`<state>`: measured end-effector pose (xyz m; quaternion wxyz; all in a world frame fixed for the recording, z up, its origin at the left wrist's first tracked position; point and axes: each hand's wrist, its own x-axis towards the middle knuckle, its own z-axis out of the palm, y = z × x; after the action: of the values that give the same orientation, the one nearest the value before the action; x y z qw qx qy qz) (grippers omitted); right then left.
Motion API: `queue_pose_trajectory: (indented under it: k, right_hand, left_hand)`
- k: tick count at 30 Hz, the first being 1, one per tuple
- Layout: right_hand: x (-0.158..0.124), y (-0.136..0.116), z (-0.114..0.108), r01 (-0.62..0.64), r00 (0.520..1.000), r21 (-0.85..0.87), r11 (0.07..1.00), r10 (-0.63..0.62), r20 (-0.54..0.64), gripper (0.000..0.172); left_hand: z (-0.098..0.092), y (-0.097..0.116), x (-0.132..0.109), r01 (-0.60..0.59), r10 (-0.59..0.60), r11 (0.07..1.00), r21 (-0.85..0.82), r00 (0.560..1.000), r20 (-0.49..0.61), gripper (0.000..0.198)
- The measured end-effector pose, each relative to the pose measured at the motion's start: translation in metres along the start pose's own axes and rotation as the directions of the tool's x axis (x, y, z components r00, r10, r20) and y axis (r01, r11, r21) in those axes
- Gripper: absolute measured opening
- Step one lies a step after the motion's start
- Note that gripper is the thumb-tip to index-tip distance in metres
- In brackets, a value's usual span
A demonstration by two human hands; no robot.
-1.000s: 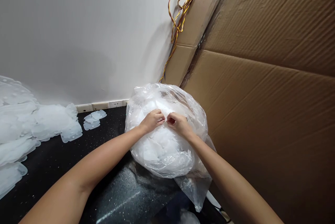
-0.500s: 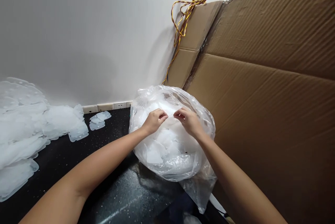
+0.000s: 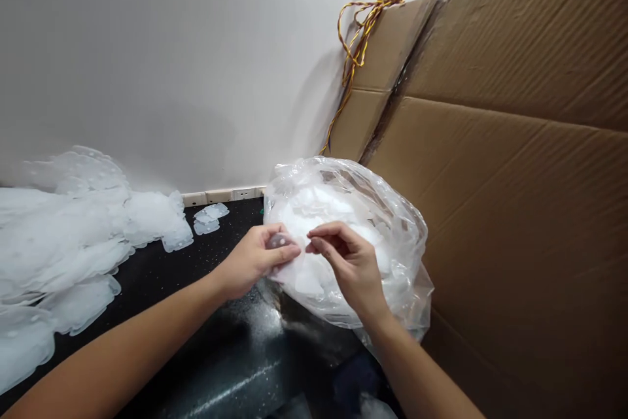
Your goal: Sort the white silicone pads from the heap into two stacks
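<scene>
My left hand point(image 3: 248, 262) is closed on a thin translucent plastic sheet point(image 3: 280, 242), with the thumb lying across its front. Just to its right, my right hand point(image 3: 350, 268) has thumb and fingertips pinched together; whatever sits between them is too small to make out. Both hands are over the mouth of a clear plastic bag point(image 3: 409, 229). Inside the bag lie many white, flimsy pieces point(image 3: 318, 200), partly hidden by my hands.
A large heap of translucent plastic sheets point(image 3: 93, 229) spreads over the black speckled tabletop point(image 3: 167, 282) at left. A few loose sheets point(image 3: 210, 217) lie beside it. Wall sockets point(image 3: 220, 196) run behind. A big cardboard box point(image 3: 500, 210) stands right, with a twisted yellow cord point(image 3: 366, 27) hanging there.
Both hands have come nearer and lower from the middle of the bag. The left hand now shows a translucent sheet in its grip. The whole view has shifted slightly left.
</scene>
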<state>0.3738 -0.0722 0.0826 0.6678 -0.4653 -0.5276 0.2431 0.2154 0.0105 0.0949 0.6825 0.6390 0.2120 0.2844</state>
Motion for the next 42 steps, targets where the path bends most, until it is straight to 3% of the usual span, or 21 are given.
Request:
queue_pose_trajectory:
  k: [2,6,9,13,16,21,24,27,37,42]
  right_hand:
    - [-0.022,0.006,0.018,-0.184,0.982,0.171,0.968,0.173,0.078,0.015]
    - [-0.061,0.010,0.051,-0.472,0.872,0.356,0.806,0.368,0.323,0.022]
    - [-0.077,0.003,0.071,-0.556,0.820,0.376,0.742,0.415,0.394,0.020]
    - [-0.085,-0.009,0.090,-0.598,0.781,0.331,0.730,0.437,0.447,0.015]
    - [-0.089,-0.013,0.100,-0.518,0.822,0.248,0.818,0.396,0.409,0.009]
    - [-0.099,-0.014,0.110,-0.143,0.951,0.082,0.986,0.114,0.287,0.006]
    - [-0.104,-0.014,0.113,0.096,0.963,0.033,0.995,-0.101,0.249,0.012]
    - [-0.107,-0.014,0.114,0.239,0.945,0.006,0.971,-0.234,0.228,0.017]
    - [-0.108,-0.015,0.114,0.311,0.932,0.010,0.950,-0.307,0.193,0.024]
    - [-0.108,-0.015,0.115,0.278,0.949,0.017,0.960,-0.278,0.149,0.024]
  left_hand:
    - [-0.005,-0.001,-0.034,0.065,-0.064,0.998,0.012,0.996,-0.065,0.032]
    - [-0.011,-0.003,-0.089,0.156,-0.160,0.987,-0.036,0.974,-0.162,0.031]
    - [-0.013,-0.006,-0.117,0.186,-0.200,0.979,-0.087,0.957,-0.211,0.028]
    - [-0.012,-0.015,-0.145,0.161,-0.186,0.982,-0.101,0.924,-0.334,0.026]
    - [-0.009,-0.023,-0.158,0.105,-0.144,0.989,-0.109,0.873,-0.467,0.028]
    - [-0.003,-0.030,-0.167,0.035,-0.113,0.989,-0.145,0.810,-0.575,0.031]
    - [0.001,-0.032,-0.170,0.016,-0.106,0.987,-0.157,0.808,-0.579,0.030]
    - [0.003,-0.034,-0.173,0.000,-0.060,0.995,-0.102,0.807,-0.587,0.027]
    - [0.007,-0.036,-0.174,-0.023,0.017,1.000,-0.002,0.803,-0.596,0.025]
    - [0.007,-0.037,-0.175,-0.050,0.036,0.999,-0.008,0.814,-0.580,0.021]
